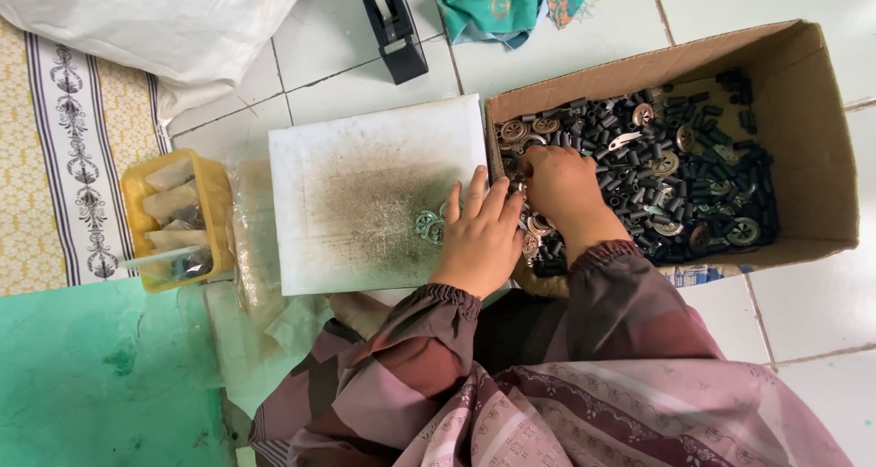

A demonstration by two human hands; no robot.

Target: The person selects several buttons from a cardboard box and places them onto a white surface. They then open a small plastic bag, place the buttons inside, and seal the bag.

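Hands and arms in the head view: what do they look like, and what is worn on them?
Both hands, left and right, are bare: no gloves, and no rings or watch that I can make out. Each arm is covered to the wrist by a long, loose sleeve in broad bands of maroon, brown and dusty pink, ending in a gathered elastic cuff. A pink patterned cloth lies below the sleeves.

Off my work sit a black tape dispenser, teal cloth, white sack — and a yellow tray of packets.

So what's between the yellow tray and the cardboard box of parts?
In the head view, the stained white board lies between the yellow tray and cardboard box; clear plastic bags sit beside the tray.
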